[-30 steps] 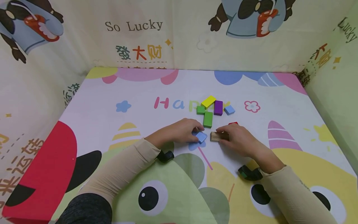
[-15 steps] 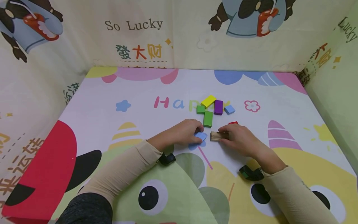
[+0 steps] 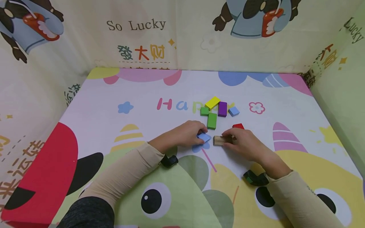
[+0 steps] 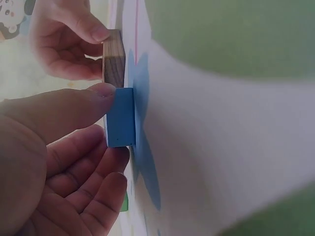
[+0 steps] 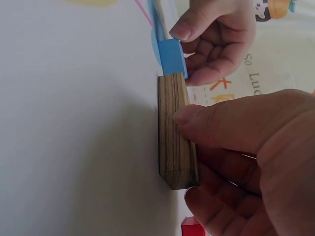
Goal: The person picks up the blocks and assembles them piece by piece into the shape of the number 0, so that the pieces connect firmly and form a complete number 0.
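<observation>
Wood-grain block (image 3: 219, 141) edged toward nine o'clock, pinched in the right hand (image 3: 246, 143); left hand (image 3: 188, 133) pinches a blue block (image 4: 120, 118). Uneven pressure could skew either.

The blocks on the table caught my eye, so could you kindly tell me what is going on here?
A person's left hand pinches a light blue block, while the right hand grips a wooden block, one end pointing toward the blue one. The head view shows a narrow gap between them. Farther from the person lie a yellow block, a purple block, two green blocks, another blue block and a partly hidden red block.
</observation>
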Available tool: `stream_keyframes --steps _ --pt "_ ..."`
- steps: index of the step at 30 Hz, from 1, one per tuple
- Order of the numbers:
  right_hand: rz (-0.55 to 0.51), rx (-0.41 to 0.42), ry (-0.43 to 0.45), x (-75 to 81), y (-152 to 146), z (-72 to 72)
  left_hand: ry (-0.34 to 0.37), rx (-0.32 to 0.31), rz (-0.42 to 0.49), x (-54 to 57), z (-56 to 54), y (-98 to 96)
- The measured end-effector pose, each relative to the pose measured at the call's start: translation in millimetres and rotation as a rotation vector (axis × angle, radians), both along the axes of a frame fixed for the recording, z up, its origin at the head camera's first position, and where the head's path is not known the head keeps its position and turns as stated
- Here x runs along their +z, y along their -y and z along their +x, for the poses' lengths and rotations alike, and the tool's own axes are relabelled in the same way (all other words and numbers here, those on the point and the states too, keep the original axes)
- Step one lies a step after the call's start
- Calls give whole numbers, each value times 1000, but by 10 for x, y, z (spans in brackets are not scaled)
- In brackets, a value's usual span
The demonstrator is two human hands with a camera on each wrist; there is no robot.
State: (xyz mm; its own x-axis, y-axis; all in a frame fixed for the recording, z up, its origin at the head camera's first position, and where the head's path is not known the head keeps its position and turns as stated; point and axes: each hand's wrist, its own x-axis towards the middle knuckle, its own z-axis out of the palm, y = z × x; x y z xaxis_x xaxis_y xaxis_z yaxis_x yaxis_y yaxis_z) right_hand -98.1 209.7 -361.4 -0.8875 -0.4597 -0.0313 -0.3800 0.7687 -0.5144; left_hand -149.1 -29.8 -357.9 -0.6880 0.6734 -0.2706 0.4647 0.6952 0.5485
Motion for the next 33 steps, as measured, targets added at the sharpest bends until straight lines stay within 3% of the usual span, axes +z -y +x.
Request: stream_keyframes --steps 33 --pt "-49 57 -13 -42 108 91 17 22 29 9 9 48"
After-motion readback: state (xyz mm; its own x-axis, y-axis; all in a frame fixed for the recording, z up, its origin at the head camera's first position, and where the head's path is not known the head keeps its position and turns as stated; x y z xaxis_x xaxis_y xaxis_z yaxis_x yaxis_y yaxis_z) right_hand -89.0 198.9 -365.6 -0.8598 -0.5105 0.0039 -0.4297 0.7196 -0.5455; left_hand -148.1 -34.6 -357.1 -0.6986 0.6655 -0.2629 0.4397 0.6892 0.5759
